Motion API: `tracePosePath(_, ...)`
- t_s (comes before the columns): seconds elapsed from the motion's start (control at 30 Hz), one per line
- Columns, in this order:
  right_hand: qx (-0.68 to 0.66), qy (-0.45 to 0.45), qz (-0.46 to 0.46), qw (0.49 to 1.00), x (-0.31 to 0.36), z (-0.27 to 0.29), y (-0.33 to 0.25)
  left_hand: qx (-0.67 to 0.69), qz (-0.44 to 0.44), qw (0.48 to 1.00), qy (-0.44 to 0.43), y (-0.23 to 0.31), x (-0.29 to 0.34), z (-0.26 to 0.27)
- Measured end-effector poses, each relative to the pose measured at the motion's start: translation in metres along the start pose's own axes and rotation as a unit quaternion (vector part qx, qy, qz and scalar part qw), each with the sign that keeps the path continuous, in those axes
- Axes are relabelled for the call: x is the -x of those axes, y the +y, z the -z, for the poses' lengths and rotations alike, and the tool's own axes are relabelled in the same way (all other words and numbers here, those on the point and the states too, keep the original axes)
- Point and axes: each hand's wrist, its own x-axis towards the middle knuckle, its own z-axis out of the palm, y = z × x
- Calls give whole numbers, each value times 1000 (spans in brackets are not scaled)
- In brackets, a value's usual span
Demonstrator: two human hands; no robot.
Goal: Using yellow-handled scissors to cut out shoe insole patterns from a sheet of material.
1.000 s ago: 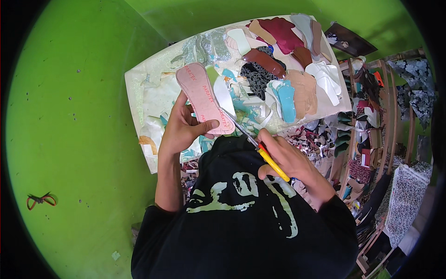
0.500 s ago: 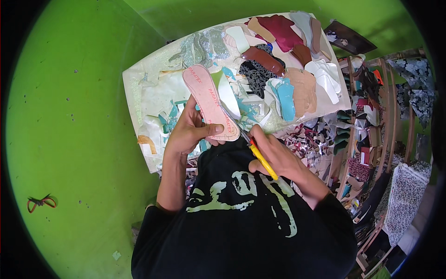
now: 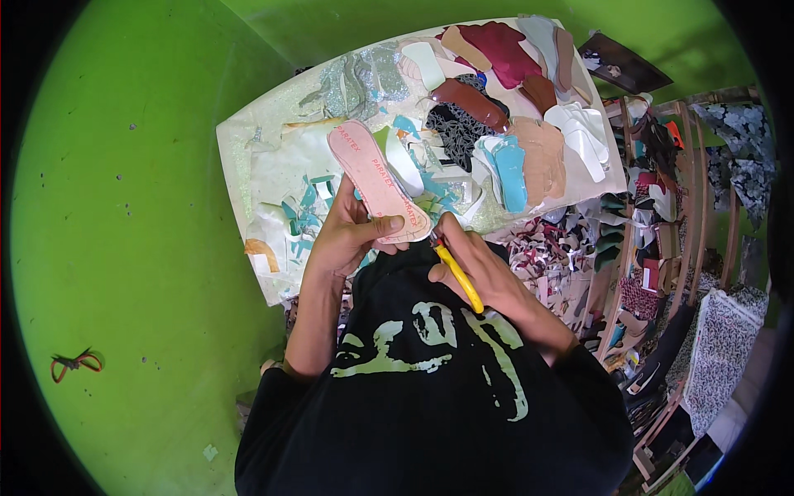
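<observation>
A pink shoe insole (image 3: 374,178) with red print is in my left hand (image 3: 347,236), tilted over the near side of the board. My thumb presses on its lower end and the fingers are behind it. White lining material shows along its right edge. Closed round a pair of yellow-handled scissors (image 3: 460,281) is my right hand (image 3: 484,266). The handle points down toward my shirt. The blades are at the lower right edge of the insole, mostly hidden by the insole and fingers.
Under the insole a pale board (image 3: 273,182) bears teal scraps (image 3: 310,198), sole-shaped teal pieces (image 3: 506,174), white pieces (image 3: 579,140), and brown and maroon leather (image 3: 496,54). A rack (image 3: 686,207) of materials stands at the right, a green wall (image 3: 124,248) at the left. Scraps (image 3: 546,256) lie below the board.
My left hand and the insole have shifted slightly right and down. My right hand has moved a little left with the scissors, whose handle is now lower and steeper.
</observation>
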Motion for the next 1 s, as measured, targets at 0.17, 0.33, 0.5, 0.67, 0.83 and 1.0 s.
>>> tracePosePath(0.17,0,-37,-28,999,-3,0,4,24,42,999,-13,-4,-2,7)
tracePosePath(0.33,-49,-61,-80,994,-15,-2,2,49,54,997,-17,-8,-1,1)
tracePosePath(0.5,17,4,-33,999,-11,-8,2,81,63,994,-26,-8,-2,3)
tracePosePath(0.67,-36,-64,-101,992,-19,-5,12,80,86,992,-51,-12,-2,4)
tracePosePath(0.83,-26,-12,-53,998,-20,-8,14,92,104,988,-73,-10,-1,0)
tracePosePath(1.0,7,-19,-76,997,-12,-11,15,107,136,980,-100,-5,1,6)
